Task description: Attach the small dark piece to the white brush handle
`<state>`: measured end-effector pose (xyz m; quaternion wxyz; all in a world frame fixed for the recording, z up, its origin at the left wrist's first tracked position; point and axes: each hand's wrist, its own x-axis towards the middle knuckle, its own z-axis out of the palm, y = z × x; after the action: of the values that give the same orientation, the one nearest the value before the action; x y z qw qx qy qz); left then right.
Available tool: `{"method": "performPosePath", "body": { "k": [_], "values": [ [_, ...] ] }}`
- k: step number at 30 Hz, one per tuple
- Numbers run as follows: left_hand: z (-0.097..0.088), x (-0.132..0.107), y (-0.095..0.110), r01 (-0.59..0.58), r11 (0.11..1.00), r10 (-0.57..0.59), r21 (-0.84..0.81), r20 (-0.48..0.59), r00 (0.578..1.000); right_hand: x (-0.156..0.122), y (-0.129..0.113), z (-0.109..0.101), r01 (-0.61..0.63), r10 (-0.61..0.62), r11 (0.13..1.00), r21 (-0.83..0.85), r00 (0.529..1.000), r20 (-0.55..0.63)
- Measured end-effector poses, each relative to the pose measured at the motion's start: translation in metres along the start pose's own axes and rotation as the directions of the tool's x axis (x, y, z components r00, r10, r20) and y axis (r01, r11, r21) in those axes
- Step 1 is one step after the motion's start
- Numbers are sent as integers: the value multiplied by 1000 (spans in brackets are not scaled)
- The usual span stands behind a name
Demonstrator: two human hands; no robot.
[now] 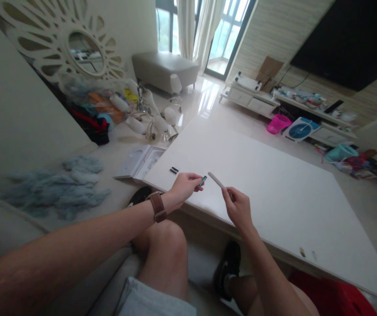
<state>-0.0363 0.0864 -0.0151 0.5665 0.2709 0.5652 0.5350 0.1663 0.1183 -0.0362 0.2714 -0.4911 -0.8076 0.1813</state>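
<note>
Stick [215, 179], pinched in right grip [238, 207], juts toward small green piece [203, 180] pinched in left grip [186, 187].

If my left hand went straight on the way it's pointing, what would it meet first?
Your left hand, with its small green piece, would likely first meet the tip of the pale, flat, narrow stick held in your right hand, though their relative depth is unclear.
</note>
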Motion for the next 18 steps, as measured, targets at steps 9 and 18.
{"method": "performPosePath", "body": {
  "k": [9,18],
  "values": [
    [0,1,-1,-2,1000,2,-4,-12,1000,0,2,-1,7,-7,1000,-2,1000,0],
    [1,0,-1,-4,1000,4,-24,-23,1000,0,3,2,-5,5,1000,-3,1000,-29]
  ]
}}
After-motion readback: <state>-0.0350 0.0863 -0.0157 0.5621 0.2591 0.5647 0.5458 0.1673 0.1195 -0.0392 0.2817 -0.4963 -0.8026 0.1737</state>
